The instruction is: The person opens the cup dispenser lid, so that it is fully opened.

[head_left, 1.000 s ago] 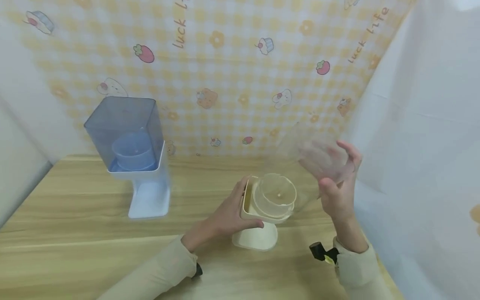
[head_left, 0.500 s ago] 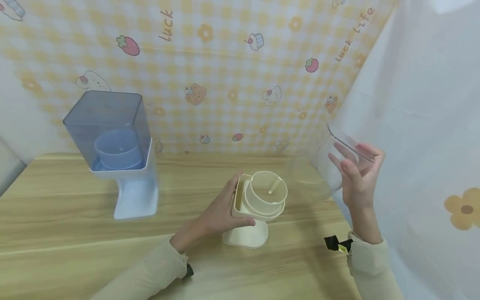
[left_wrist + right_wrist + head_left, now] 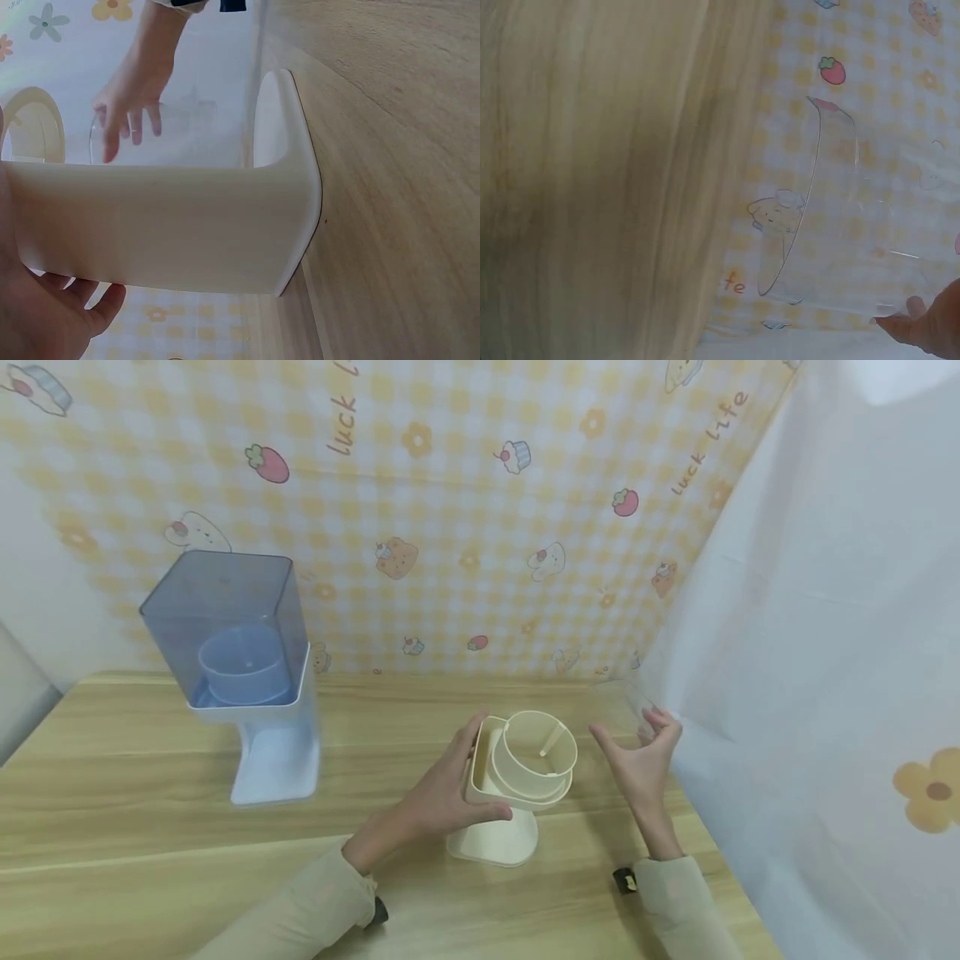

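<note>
In the head view my left hand (image 3: 450,785) grips the side of a cream dispenser base (image 3: 525,781), thumb along its front. The base has an open round cup on top and a flat foot below on the table. The left wrist view shows its tall back (image 3: 150,225) with fingers curled at the edge. To its right, my right hand (image 3: 645,760) holds a clear plastic cover (image 3: 847,217) by its closed end, with thumb and fingers spread across it. The cover's open rim faces the table in the right wrist view; its outline is faint in the head view.
A second dispenser (image 3: 262,693), blue-white with a smoky cover in place, stands at the left on the wooden table (image 3: 360,735). A yellow checked cloth (image 3: 465,510) hangs behind the table, and a white sheet (image 3: 787,693) runs along the right.
The right hand has carried the clear cover away from the base to the right, then down near the table's back right. The left hand keeps its grip on the base.
</note>
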Demonstrator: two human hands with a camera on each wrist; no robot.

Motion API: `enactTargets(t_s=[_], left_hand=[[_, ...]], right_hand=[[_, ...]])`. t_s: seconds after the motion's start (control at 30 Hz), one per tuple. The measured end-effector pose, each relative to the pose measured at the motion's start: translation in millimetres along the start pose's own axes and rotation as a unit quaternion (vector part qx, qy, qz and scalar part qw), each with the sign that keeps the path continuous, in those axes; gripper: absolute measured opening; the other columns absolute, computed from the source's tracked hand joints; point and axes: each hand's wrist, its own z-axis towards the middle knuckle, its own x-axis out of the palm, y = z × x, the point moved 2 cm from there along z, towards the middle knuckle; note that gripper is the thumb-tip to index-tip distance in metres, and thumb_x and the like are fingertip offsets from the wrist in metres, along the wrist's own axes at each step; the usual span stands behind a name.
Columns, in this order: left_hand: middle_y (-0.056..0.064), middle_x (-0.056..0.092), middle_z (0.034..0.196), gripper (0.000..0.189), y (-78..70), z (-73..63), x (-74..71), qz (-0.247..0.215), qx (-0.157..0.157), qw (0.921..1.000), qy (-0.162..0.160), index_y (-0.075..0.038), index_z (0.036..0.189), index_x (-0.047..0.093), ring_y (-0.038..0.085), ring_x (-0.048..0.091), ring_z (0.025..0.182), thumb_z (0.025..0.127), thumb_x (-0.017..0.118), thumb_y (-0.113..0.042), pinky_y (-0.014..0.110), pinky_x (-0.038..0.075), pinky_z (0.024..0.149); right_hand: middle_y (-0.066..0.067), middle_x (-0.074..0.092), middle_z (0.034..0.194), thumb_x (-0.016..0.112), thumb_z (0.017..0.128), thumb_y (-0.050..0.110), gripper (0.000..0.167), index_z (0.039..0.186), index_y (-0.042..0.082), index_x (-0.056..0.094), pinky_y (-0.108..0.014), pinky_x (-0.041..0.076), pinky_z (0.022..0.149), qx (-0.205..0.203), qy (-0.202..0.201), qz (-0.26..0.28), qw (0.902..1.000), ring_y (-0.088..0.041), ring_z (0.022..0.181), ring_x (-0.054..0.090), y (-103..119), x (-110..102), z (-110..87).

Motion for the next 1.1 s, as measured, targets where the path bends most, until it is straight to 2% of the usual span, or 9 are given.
enactTargets(t_s=[0.17,0.3,0.43,0.6,0.7,0.77,0.93,1.03,1.1], left_hand=[[-0.007,0.035,0.153,0.121,0.5,-0.9,0.9,-0.002,0.003,1.0000,0.000,-0.041,0.158,0.001,0.026,0.048,0.133,0.074,0.087,-0.046,0.048,0.049,0.100],[-0.008,0.034,0.153,0.120,0.8,-0.5,1.8,0.001,0.007,1.0000,0.005,-0.041,0.158,0.000,0.025,0.048,0.133,0.074,0.086,-0.047,0.047,0.049,0.100],[-0.007,0.035,0.153,0.120,0.2,-0.3,2.0,0.005,0.008,0.9999,0.007,-0.037,0.159,0.001,0.025,0.048,0.133,0.075,0.086,-0.047,0.048,0.048,0.102],[-0.004,0.036,0.154,0.121,-0.9,-0.7,0.3,0.006,0.001,1.0000,0.003,-0.032,0.160,0.001,0.027,0.048,0.133,0.075,0.087,-0.044,0.050,0.048,0.103],[-0.004,0.036,0.154,0.121,-1.0,0.2,0.8,0.004,0.000,1.0000,0.002,-0.033,0.160,0.002,0.027,0.048,0.134,0.074,0.087,-0.044,0.050,0.047,0.103],[-0.004,0.036,0.154,0.121,-1.3,0.4,-0.6,0.001,0.003,1.0000,-0.001,-0.034,0.159,0.002,0.027,0.047,0.133,0.074,0.087,-0.044,0.051,0.047,0.103],[-0.007,0.031,0.156,0.119,0.0,-1.8,0.8,-0.024,0.005,0.9997,0.002,-0.039,0.158,0.001,0.027,0.043,0.138,0.076,0.086,-0.044,0.054,0.044,0.106],[-0.009,0.023,0.159,0.112,0.6,-7.2,4.1,-0.045,0.009,0.9990,0.002,-0.041,0.158,0.000,0.025,0.033,0.145,0.081,0.082,-0.043,0.058,0.035,0.113],[-0.008,0.019,0.161,0.103,-2.3,-13.3,5.8,-0.055,0.018,0.9982,-0.011,-0.039,0.158,0.002,0.024,0.027,0.147,0.087,0.076,-0.041,0.061,0.028,0.116]], right_hand=[[-0.018,0.031,0.144,0.092,0.072,0.023,0.085,0.127,-0.003,0.033,-0.054,0.033,0.113,-0.012,-0.011,-0.020,0.9997,-0.036,0.133,0.038,-12.4,10.9,-2.3],[-0.019,0.033,0.139,0.093,0.070,0.022,0.085,0.125,-0.005,0.033,-0.055,0.034,0.110,-0.015,-0.032,-0.024,0.9991,-0.031,0.127,0.039,-22.0,14.9,-2.4],[-0.012,0.034,0.128,0.094,0.069,0.024,0.083,0.121,-0.002,0.034,-0.043,0.036,0.102,-0.022,-0.044,-0.036,0.9981,-0.020,0.116,0.038,-29.3,18.5,-3.3],[-0.002,0.029,0.118,0.094,0.068,0.024,0.080,0.115,0.001,0.033,-0.033,0.032,0.088,-0.039,-0.052,-0.057,0.9963,-0.016,0.104,0.033,-31.6,24.0,-3.4],[-0.008,0.029,0.118,0.093,0.069,0.025,0.080,0.116,-0.002,0.034,-0.035,0.033,0.091,-0.041,-0.055,-0.072,0.9951,-0.019,0.106,0.032,-31.9,24.1,-3.1],[-0.014,0.029,0.121,0.092,0.070,0.027,0.081,0.117,-0.004,0.035,-0.041,0.037,0.095,-0.035,-0.049,-0.082,0.9948,-0.024,0.111,0.033,-30.5,25.1,-1.5],[-0.022,0.029,0.138,0.088,0.075,0.034,0.077,0.123,-0.001,0.039,-0.056,0.036,0.105,-0.004,-0.033,-0.114,0.9929,-0.034,0.130,0.032,-22.6,17.8,-6.8],[-0.020,0.030,0.145,0.079,0.086,0.024,0.059,0.123,-0.005,0.042,-0.056,0.030,0.114,-0.031,-0.039,-0.072,0.9961,-0.034,0.137,0.030,-4.0,11.0,-14.7],[-0.018,0.037,0.142,0.067,0.095,0.015,0.043,0.120,-0.010,0.042,-0.047,0.030,0.116,-0.062,-0.012,0.006,0.9980,-0.031,0.136,0.034,14.8,10.9,-19.4]])
